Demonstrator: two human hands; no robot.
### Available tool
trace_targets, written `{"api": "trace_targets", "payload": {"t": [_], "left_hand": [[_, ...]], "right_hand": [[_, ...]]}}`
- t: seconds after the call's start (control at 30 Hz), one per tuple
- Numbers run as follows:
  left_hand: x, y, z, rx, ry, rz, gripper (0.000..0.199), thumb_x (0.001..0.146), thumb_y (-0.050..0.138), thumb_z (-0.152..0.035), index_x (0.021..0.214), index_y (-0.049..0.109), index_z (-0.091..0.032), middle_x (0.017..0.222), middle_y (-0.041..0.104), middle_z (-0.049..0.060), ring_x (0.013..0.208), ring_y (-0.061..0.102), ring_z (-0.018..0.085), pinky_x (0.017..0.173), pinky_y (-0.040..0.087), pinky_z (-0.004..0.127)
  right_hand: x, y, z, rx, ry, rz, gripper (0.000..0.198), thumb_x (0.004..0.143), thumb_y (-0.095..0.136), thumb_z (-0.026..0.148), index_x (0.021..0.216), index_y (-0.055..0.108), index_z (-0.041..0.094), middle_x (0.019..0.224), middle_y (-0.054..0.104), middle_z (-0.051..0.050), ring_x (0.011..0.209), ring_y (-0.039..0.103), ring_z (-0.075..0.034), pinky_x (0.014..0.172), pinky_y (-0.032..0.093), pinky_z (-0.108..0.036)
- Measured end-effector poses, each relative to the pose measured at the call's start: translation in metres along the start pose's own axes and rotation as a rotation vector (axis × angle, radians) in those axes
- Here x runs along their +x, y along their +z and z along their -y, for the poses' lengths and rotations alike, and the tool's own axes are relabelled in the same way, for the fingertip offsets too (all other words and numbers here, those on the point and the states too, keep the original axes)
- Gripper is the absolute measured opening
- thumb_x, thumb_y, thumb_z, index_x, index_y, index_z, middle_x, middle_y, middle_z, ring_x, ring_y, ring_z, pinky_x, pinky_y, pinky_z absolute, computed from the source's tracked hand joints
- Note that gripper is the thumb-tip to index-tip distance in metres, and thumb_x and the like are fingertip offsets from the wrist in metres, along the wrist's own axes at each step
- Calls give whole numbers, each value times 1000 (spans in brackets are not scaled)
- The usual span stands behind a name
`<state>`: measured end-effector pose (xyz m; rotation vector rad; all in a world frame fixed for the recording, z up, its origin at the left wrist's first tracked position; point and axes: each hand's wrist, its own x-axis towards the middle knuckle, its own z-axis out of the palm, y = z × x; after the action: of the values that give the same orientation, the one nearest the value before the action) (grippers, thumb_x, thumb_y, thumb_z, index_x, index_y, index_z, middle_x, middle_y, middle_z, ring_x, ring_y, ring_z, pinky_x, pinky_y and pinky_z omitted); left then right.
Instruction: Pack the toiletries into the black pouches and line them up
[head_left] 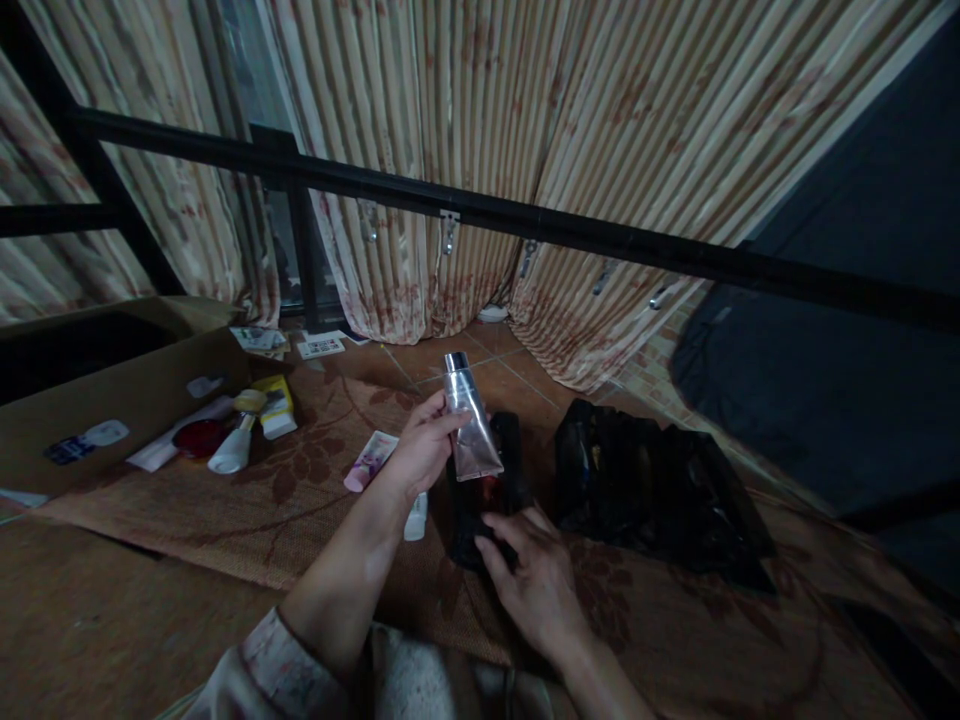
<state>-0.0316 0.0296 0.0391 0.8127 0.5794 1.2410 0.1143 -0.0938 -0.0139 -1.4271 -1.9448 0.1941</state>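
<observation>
My left hand [431, 440] is closed around a silver squeeze tube [474, 440], held cap up and slightly tilted. Its cap [455, 362] is on. Below the tube lies a black pouch [465, 535], with something reddish showing inside. My right hand [536, 575] rests at the pouch's near edge, thumb and fingers bent over it; the other fingertips are partly hidden in the dark. Beside my left wrist are a pink and white tube [369, 463] and a small white tube [415, 518] on the mat.
A patterned brown mat [300, 510] covers the surface. At left stands a cardboard box [150, 395], with a brush [238, 440], a red round item [199, 438] and a yellow packet [276, 405] beside it. A black organizer [652, 490] lies right. A dark bar [480, 205] crosses before the curtains [480, 90].
</observation>
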Motion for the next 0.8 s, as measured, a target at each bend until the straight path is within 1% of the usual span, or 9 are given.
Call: {"api": "trace_targets", "payload": {"t": [0.2, 0.47, 0.63, 0.8], "left_hand": [[0, 0, 0, -15, -25, -11, 22, 64, 71, -15, 85, 63, -15, 84, 70, 3, 81, 67, 18, 74, 50, 29], [0, -2, 4, 3, -74, 38, 22, 65, 72, -17, 85, 64, -14, 86, 70, 5, 78, 67, 19, 69, 51, 29], [-1, -1, 6, -8, -93, 59, 24, 63, 74, -18, 84, 64, -14, 82, 70, 5, 74, 66, 17, 67, 51, 27], [-1, 0, 6, -20, -105, 63, 24, 63, 74, -17, 84, 63, -14, 80, 69, 3, 70, 65, 15, 65, 51, 26]], "right_hand": [[1, -1, 1, 1, 14, 18, 18, 88, 57, 25, 102, 67, 23, 83, 69, -4, 82, 60, -20, 74, 50, -32], [0, 0, 0, 7, 13, 6, 17, 88, 58, 25, 101, 67, 22, 85, 70, -4, 84, 60, -20, 74, 49, -32], [0, 1, 0, -6, 0, 0, 17, 87, 58, 26, 101, 67, 23, 82, 70, -3, 81, 60, -19, 73, 49, -32], [1, 0, 2, -4, 5, 9, 17, 87, 58, 24, 101, 67, 22, 83, 69, -4, 81, 61, -19, 72, 49, -31]]}}
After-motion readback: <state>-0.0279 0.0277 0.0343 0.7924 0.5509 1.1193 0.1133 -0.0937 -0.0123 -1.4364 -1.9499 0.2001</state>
